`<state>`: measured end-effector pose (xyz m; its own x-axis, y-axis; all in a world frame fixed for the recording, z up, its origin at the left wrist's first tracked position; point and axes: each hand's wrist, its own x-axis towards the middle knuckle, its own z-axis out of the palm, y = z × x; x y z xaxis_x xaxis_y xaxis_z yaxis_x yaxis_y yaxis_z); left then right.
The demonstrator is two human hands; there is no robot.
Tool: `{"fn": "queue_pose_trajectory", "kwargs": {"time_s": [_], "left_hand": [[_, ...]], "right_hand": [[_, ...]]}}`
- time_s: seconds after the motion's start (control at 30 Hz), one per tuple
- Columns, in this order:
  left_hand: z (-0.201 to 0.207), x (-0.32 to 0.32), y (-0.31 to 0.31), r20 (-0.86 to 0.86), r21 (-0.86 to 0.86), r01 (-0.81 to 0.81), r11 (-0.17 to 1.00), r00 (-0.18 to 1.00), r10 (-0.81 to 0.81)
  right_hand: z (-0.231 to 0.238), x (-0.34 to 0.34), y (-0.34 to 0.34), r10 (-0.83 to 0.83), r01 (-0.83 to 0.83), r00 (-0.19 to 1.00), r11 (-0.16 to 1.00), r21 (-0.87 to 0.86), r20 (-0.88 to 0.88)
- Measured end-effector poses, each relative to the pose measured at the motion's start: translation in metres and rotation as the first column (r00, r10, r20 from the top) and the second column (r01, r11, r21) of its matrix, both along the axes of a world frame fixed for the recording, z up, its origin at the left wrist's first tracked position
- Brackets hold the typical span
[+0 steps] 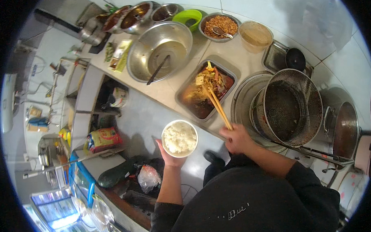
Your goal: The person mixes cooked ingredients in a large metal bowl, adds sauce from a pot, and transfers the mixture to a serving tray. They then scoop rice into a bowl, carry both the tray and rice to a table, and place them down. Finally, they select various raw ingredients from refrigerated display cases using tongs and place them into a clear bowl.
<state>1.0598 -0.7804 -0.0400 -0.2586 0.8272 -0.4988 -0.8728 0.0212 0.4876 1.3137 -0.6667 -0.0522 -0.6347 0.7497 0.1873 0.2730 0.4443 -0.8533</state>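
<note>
My left hand (169, 156) holds a white round bowl of cooked rice (179, 138) from below, just in front of the counter edge. My right hand (236, 138) grips a pair of long wooden chopsticks (216, 106). Their tips reach into a rectangular metal tray (190, 100) of mixed stir-fried food with dark sauce, which sits on the white counter between the two hands and slightly beyond them.
A large steel bowl with a ladle (159, 50) stands behind the tray. Smaller bowls of ingredients (220, 26) and a plastic tub (255, 35) line the back. A wire mesh strainer basket (291, 107) sits in a pot at right, next to a big pot (344, 129).
</note>
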Motion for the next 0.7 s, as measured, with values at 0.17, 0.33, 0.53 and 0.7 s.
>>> {"fn": "queue_pose_trajectory", "kwargs": {"time_s": [0.17,0.33,0.53,0.7], "left_hand": [[-0.02,-0.017,0.01,-0.017,-0.075,0.179,0.981,0.983,-0.181],[-0.019,-0.028,0.033,0.088,-0.046,0.281,0.959,0.957,-0.276],[-0.006,-0.055,0.049,0.122,-0.002,0.271,0.963,0.955,-0.269],[0.001,-0.077,0.045,0.144,0.076,0.245,0.967,0.957,-0.254]], "right_hand": [[-0.001,-0.034,0.053,-0.426,0.36,0.903,0.827,0.431,0.062],[0.011,-0.025,0.149,-0.569,0.566,0.571,0.795,0.218,0.592],[-0.014,-0.031,0.182,-0.29,0.247,0.539,0.952,0.181,0.79],[-0.035,-0.029,0.168,-0.428,0.431,0.548,0.881,0.196,0.719]]}}
